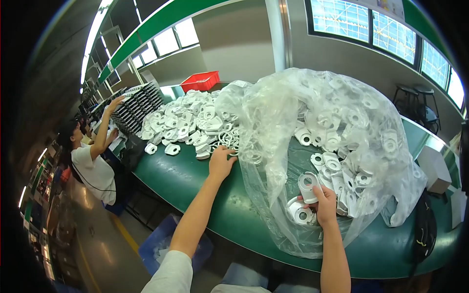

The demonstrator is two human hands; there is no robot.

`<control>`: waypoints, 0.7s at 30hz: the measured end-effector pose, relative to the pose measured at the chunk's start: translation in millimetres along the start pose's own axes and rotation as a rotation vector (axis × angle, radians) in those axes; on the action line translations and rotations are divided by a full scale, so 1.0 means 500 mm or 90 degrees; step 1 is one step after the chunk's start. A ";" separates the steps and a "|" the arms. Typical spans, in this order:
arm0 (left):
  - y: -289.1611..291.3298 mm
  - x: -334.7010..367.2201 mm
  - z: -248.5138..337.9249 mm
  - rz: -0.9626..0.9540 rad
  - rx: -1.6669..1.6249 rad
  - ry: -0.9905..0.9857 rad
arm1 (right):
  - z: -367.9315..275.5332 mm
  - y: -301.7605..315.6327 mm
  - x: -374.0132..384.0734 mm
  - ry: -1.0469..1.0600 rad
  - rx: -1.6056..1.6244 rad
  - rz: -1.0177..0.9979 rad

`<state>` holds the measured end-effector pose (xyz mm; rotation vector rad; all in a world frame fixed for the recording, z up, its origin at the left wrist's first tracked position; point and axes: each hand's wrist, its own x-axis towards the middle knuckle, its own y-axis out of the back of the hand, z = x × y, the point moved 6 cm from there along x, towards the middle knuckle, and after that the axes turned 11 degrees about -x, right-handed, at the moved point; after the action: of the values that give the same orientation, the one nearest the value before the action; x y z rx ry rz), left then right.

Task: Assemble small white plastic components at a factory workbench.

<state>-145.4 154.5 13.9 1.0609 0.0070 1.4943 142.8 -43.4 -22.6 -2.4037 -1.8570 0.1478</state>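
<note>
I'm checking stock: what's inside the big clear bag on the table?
White parts with round holes, loosely piled beside the right hand. Crumpled film blurs others; the lowest are covered.

From here, I see windows (340,18) along the grey wall (337,52) at the upper right, above dark stools (423,90). A pale pillar (275,41) stands at top centre, tube lights (92,35) glow upper left, and a yellow stripe (125,234) crosses the shiny floor (95,234) lower left.

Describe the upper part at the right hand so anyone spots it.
On the green table, find the big clear plastic bag. At its near side, the right hand holds a white ringed part. It's above a similar one, left of the heap.
</note>
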 end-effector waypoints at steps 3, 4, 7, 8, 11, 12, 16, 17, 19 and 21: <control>-0.020 0.010 -0.022 -0.068 0.015 -0.020 | 0.007 0.018 -0.001 -0.015 0.069 0.001; -0.022 0.015 -0.029 -0.069 0.018 -0.060 | 0.004 0.020 -0.003 -0.024 0.073 0.009; 0.025 0.029 -0.089 -0.057 -0.109 0.071 | -0.009 -0.003 0.001 -0.024 0.089 -0.003; 0.029 0.032 -0.093 -0.059 -0.265 0.215 | -0.010 0.000 0.003 -0.019 0.086 -0.013; 0.038 0.039 -0.074 -0.076 -0.529 0.382 | -0.009 0.006 0.006 -0.013 0.088 -0.016; 0.032 0.038 -0.070 -0.071 -0.633 0.411 | -0.005 0.009 0.005 -0.016 0.088 -0.016; 0.024 0.040 -0.038 0.011 -0.868 0.454 | -0.006 0.010 0.001 -0.025 0.073 -0.009; 0.029 0.042 -0.034 0.025 -0.937 0.443 | -0.006 0.010 0.000 -0.028 0.074 -0.008; 0.042 0.046 -0.030 0.043 -0.941 0.402 | -0.004 0.008 0.000 -0.032 0.075 -0.005; 0.051 0.050 -0.020 0.070 -0.953 0.322 | -0.001 0.007 0.003 -0.028 0.073 -0.011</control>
<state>-167.2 173.3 37.1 -0.5200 -0.7053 1.3145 146.6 -42.6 -22.6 -2.3258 -1.8332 0.3008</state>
